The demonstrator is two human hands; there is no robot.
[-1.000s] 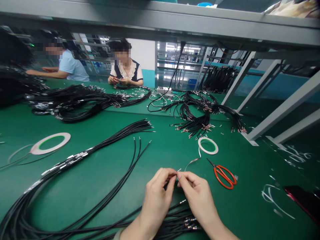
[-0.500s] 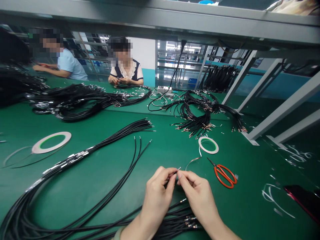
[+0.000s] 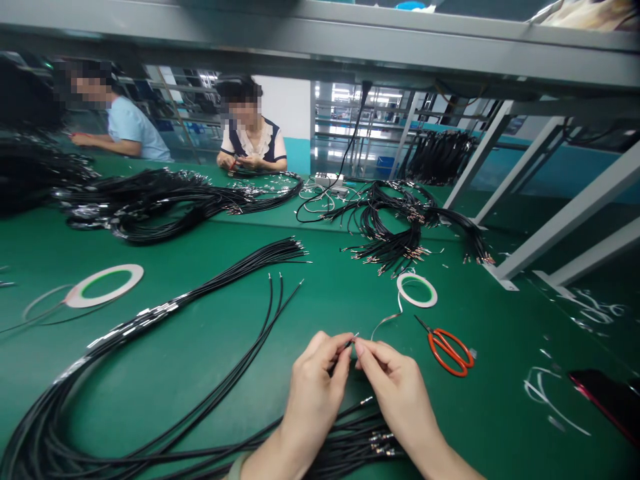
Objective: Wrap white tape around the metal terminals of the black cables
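My left hand (image 3: 320, 373) pinches a black cable (image 3: 349, 344) close to its bare metal tip. Right beside it, my right hand (image 3: 393, 377) has its thumb and forefinger closed at that same cable end; what they pinch there is too small to make out. A bundle of black cables (image 3: 240, 263) curves round on the left and runs under my wrists, with metal-tipped ends (image 3: 383, 443) lying below my hands. Three separate cables (image 3: 257, 340) reach up toward the middle. Beyond my right hand lie a roll of thin tape (image 3: 436, 297), its strip trailing toward me, and orange-handled scissors (image 3: 453, 351).
Another tape roll (image 3: 136, 275) lies at left. Heaps of black cables (image 3: 165, 200) and a second pile (image 3: 395, 233) cover the back, near a power strip (image 3: 329, 179). Metal legs (image 3: 565, 213) stand at right under a shelf beam (image 3: 320, 33). Two people sit across the table.
My hands stay nearly in place, with a slight shift at the cable tip between my fingers. The person at far left leans a little further left.
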